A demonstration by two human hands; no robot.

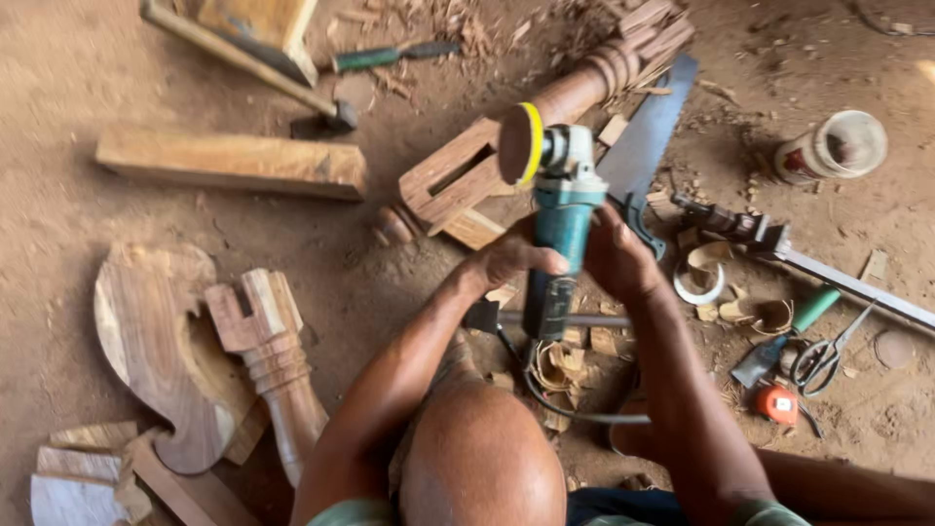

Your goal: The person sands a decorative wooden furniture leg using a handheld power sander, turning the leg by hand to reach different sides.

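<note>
Fingers of the left hand and right hand close around the teal angle grinder, held above the dirt floor. Its sanding disc faces a turned wooden leg; a slack grip might let it kick, I judge. The white jar lies sideways, contents unclear.
</note>
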